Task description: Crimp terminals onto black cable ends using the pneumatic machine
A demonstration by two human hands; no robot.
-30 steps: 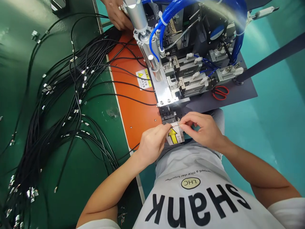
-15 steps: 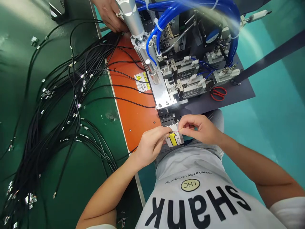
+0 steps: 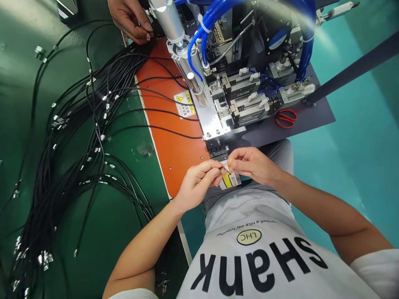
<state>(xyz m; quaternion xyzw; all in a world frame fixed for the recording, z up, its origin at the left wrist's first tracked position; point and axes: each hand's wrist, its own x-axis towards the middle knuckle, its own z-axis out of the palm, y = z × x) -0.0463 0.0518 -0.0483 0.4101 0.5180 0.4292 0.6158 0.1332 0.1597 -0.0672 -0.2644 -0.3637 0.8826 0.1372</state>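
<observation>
My left hand (image 3: 198,182) is closed on the end of a black cable, most of which is hidden inside the hand. Thin orange-red wires (image 3: 228,164) stick out of that end. Thumb and forefinger of my right hand (image 3: 254,166) pinch the wires just to the right. Both hands are close together above a white label with a yellow arrow (image 3: 229,180), at the front of the machine's black track (image 3: 218,150). Several black cables (image 3: 174,131) run across the orange plate (image 3: 165,153) into the machine's metal block (image 3: 215,124).
A large bundle of black cables (image 3: 71,145) with shiny metal ends lies on the green table (image 3: 124,232). Another person's hand (image 3: 132,20) holds a small metal-tipped piece at the top. Red-handled scissors (image 3: 286,118) lie on the dark base plate beside pneumatic cylinders (image 3: 252,112).
My right hand has shifted slightly left, closer to my left fingertips. My left hand has turned a little. The other person's hand has moved left, away from the machine, now showing a small metal piece.
</observation>
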